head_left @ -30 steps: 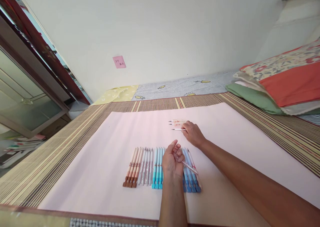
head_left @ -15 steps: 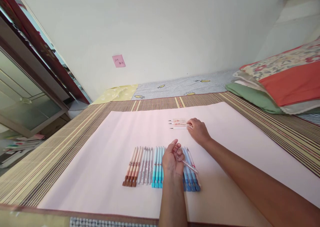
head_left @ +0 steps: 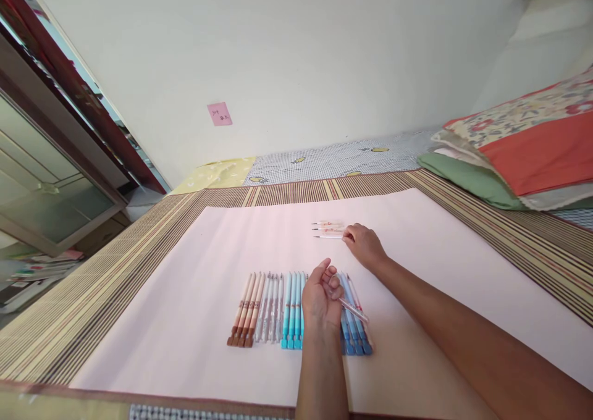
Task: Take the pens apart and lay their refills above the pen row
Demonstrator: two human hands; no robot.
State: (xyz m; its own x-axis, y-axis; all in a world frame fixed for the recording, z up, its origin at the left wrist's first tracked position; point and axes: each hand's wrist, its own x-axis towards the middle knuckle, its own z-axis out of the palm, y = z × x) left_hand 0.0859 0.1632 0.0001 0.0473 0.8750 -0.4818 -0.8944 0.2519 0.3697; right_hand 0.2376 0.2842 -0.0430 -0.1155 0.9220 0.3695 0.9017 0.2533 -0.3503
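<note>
My left hand point(head_left: 324, 293) is turned palm up above the row of pens, its fingers curled round a clear pen tube point(head_left: 354, 310) that sticks out to the lower right. Farther away, my right hand point(head_left: 364, 242) pinches the right end of a white pen refill point(head_left: 328, 237) lying on the pink sheet. Just beyond it lie two more refills point(head_left: 327, 224) with dark tips pointing left. Under and beside my left hand are peach pens with brown ends point(head_left: 245, 312), clear whitish pens point(head_left: 270, 309), turquoise pens point(head_left: 291, 312) and blue pens point(head_left: 354, 333), partly covered by the hand.
The large pink sheet point(head_left: 176, 321) covers much of a striped mat point(head_left: 106, 272). Folded cloths point(head_left: 532, 154) are piled at the right. Behind the mat stands a white wall with a pink note point(head_left: 219, 114); a glass-panelled door point(head_left: 46, 173) is at the left.
My right hand has shifted slightly left along the nearest refill and its fingertips are now at the end of it. The left hand has barely moved and keeps the clear tube.
</note>
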